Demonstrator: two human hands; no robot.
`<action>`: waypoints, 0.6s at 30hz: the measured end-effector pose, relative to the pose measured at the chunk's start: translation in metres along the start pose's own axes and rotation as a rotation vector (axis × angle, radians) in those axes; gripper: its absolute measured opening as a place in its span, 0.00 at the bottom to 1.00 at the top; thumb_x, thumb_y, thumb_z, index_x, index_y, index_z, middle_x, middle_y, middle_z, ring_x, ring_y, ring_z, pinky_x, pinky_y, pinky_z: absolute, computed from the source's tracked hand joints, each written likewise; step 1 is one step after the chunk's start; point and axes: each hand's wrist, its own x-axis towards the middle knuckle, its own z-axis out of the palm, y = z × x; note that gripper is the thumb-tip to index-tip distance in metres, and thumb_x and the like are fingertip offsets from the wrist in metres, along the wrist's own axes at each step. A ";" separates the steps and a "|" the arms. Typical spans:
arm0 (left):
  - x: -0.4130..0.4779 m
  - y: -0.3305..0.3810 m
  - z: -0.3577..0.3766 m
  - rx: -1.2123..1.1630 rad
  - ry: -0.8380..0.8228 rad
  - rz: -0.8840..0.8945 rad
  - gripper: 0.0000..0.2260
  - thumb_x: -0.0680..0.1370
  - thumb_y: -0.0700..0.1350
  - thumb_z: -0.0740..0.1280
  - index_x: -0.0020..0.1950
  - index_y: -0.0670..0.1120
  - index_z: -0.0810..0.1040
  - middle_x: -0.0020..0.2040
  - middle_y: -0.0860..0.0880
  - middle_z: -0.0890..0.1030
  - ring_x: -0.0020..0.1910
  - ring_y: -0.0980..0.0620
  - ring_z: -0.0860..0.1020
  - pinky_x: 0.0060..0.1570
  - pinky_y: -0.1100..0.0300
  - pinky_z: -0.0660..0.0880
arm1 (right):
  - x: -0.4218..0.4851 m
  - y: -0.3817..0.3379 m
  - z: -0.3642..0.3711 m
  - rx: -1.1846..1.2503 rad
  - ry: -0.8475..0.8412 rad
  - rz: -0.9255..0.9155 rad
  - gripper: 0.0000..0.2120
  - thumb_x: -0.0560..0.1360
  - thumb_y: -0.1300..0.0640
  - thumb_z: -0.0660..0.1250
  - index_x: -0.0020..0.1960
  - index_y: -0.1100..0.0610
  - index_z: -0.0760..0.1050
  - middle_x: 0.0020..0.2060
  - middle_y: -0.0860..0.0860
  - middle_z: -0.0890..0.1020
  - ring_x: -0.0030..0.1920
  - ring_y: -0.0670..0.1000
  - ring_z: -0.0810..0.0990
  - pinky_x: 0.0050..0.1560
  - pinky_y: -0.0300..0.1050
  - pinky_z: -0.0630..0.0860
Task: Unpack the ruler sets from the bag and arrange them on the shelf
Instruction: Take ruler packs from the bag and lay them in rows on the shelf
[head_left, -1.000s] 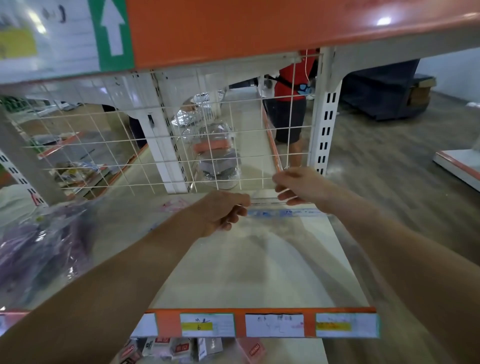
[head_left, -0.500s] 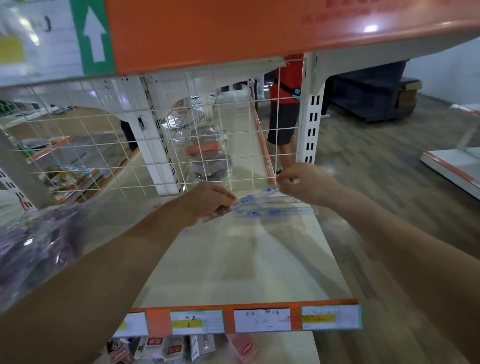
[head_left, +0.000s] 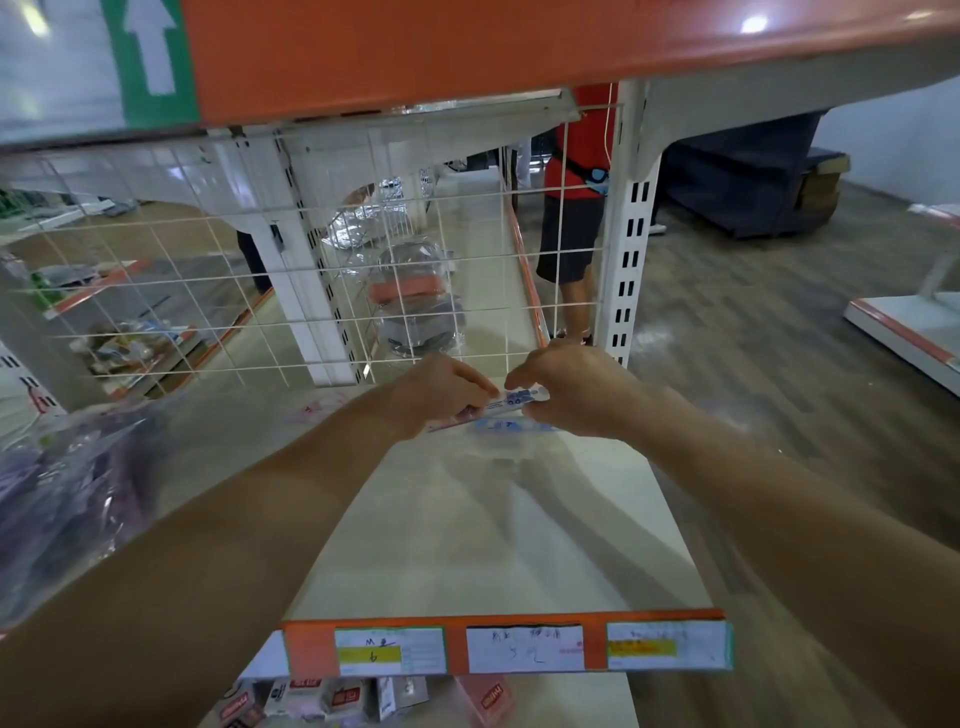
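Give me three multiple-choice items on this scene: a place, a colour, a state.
1. Where on the shelf is the held ruler set? A. At its front edge. B. At its back, by the wire grid. C. In its middle.
2. What colour is the shelf's front strip? A. Green. B. Black. C. Orange.
3. What is the left hand doing? A. Pinching the ruler set. B. Lying flat. C. Hanging idle.
Answers: 1 B, it is held just in front of the grid; 2 C, orange shows between the labels; 3 A, it grips the set's left end.
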 end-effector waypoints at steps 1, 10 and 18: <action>0.001 0.000 0.001 0.021 0.005 0.008 0.06 0.74 0.34 0.67 0.48 0.40 0.82 0.34 0.46 0.78 0.31 0.56 0.74 0.31 0.70 0.73 | 0.001 0.001 0.001 0.003 -0.013 0.004 0.17 0.75 0.55 0.65 0.64 0.47 0.75 0.58 0.45 0.80 0.61 0.49 0.72 0.58 0.49 0.74; 0.005 -0.013 -0.007 0.088 0.141 -0.007 0.09 0.76 0.37 0.67 0.56 0.37 0.79 0.36 0.50 0.74 0.34 0.57 0.71 0.30 0.69 0.66 | 0.006 0.031 0.021 -0.099 -0.236 0.168 0.15 0.75 0.57 0.65 0.61 0.52 0.76 0.56 0.52 0.79 0.57 0.54 0.77 0.51 0.45 0.73; -0.001 -0.017 -0.012 0.115 0.110 -0.015 0.09 0.76 0.38 0.66 0.56 0.39 0.79 0.38 0.50 0.74 0.35 0.58 0.71 0.32 0.67 0.67 | 0.016 0.024 0.025 -0.130 -0.318 0.136 0.13 0.75 0.64 0.61 0.56 0.59 0.79 0.43 0.54 0.76 0.42 0.54 0.74 0.40 0.42 0.70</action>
